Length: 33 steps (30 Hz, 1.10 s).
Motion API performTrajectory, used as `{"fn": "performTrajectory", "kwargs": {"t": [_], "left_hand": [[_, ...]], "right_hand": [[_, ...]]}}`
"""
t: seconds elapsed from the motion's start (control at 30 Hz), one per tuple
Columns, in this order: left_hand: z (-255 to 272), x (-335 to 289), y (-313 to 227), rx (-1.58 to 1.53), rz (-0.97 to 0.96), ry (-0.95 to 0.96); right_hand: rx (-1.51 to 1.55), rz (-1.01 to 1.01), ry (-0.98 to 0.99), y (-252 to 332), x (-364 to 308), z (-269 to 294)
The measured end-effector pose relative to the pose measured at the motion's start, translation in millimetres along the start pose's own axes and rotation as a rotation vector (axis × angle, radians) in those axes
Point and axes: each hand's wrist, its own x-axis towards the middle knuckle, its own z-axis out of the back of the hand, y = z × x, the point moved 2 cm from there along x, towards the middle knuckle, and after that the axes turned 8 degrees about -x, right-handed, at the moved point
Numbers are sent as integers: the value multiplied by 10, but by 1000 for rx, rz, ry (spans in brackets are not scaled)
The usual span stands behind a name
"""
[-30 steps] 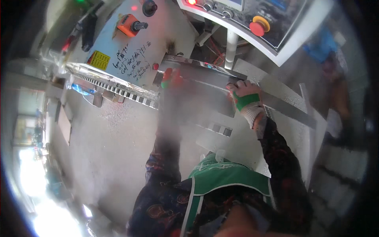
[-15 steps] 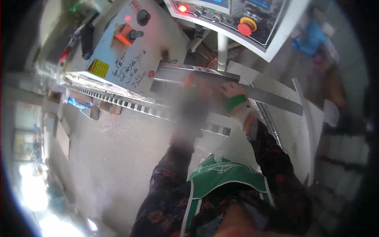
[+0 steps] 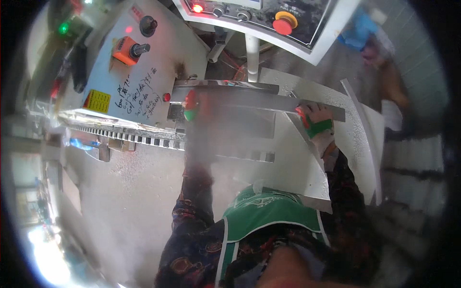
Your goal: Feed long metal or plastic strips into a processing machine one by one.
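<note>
A long flat grey strip (image 3: 254, 101) runs crosswise in front of me, from beside the pale machine housing out to the right. My right hand (image 3: 316, 120), in a pale glove with a green band and red at a fingertip, has its fingers bent over the strip near its right end. By the strip's left end, close to the housing, is my left hand (image 3: 191, 104), with red and green showing on its glove. Haze and blur over that hand hide how its fingers are set.
The machine housing (image 3: 139, 81) carries an orange device (image 3: 126, 51), dark knobs and a toothed track (image 3: 139, 138). Above stands a control panel (image 3: 259, 21) with a red stop button (image 3: 284, 24). A pale curved strip (image 3: 362, 139) lies on the white board at right.
My hands have moved apart: the left toward the housing, the right along the grey strip to its right end. The view has shifted a little too.
</note>
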Motion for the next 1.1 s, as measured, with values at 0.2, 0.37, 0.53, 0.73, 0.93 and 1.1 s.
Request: {"fn": "performTrajectory", "kwargs": {"t": [0.2,0.37,0.53,0.73,0.93,1.1], "left_hand": [[79,-206,-334,211,-4,22],[-324,-1157,-605,521,-856,290],[-472,-1167,-617,326,-469,482],[-186,-869,-396,878,-667,296],[-10,-904,-465,788,-714,202],[-23,-1905,-684,777,-524,332]], "right_hand": [[-17,14,-15,261,182,46],[16,22,-57,560,360,79],[-1,38,70,661,432,115],[105,-37,-11,214,99,172],[-104,167,-62,72,197,41],[-106,225,-46,118,335,-509]]}}
